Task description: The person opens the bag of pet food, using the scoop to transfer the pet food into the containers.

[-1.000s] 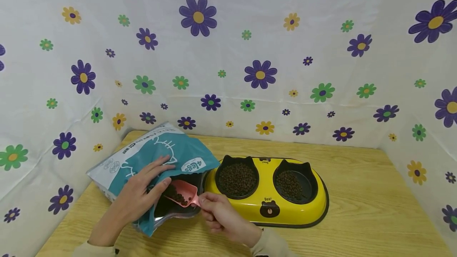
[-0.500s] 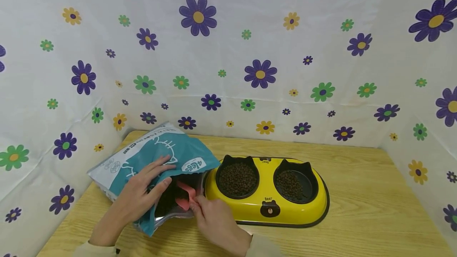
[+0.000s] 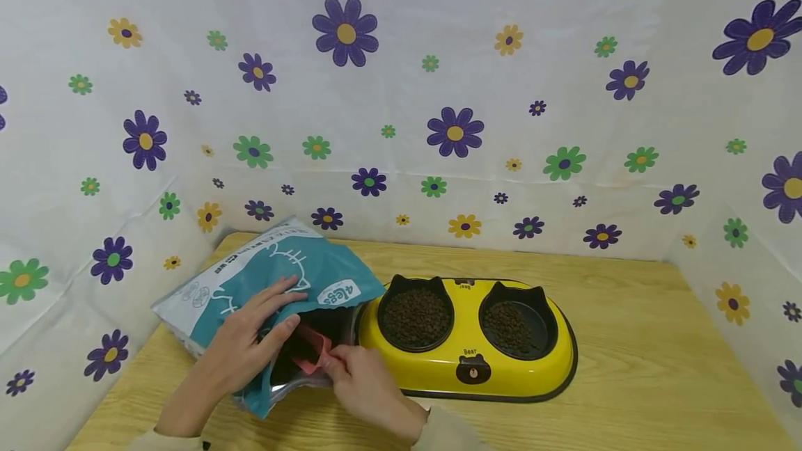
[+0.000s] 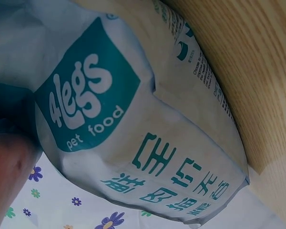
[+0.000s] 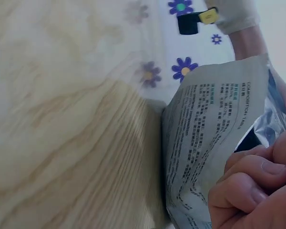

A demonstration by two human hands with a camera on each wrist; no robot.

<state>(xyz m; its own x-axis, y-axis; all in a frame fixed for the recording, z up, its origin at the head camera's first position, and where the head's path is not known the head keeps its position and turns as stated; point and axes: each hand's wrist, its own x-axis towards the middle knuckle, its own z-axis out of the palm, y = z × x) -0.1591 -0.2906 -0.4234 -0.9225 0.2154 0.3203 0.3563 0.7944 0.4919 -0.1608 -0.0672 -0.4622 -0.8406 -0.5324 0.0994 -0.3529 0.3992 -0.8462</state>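
A teal and white pet food bag [image 3: 341, 266] lies on its side, its mouth gaping toward the right. My left hand [image 3: 247, 339] rests on the bag's upper face with fingers spread and the thumb at the edge of the mouth. With my right hand [image 3: 370, 385] I grip the handle of a pink scoop [image 3: 324, 345], whose front part is inside the bag and partly hidden. Curled right fingers show beside the bag's printed side [image 5: 209, 119] in the right wrist view. Dark kibble inside the bag is hard to make out.
A yellow double pet bowl [image 3: 466, 374] stands right of the bag. Kibble [image 3: 416, 315] covers the bottom of its left dish; a smaller heap [image 3: 506, 326] lies in the right one. Flowered cloth [image 3: 401, 96] encloses the wooden table [image 3: 645, 367].
The scoop, which showed kibble in it a second ago, has turned on its side and gone deeper left into the bag with my right hand. My left hand keeps its place.
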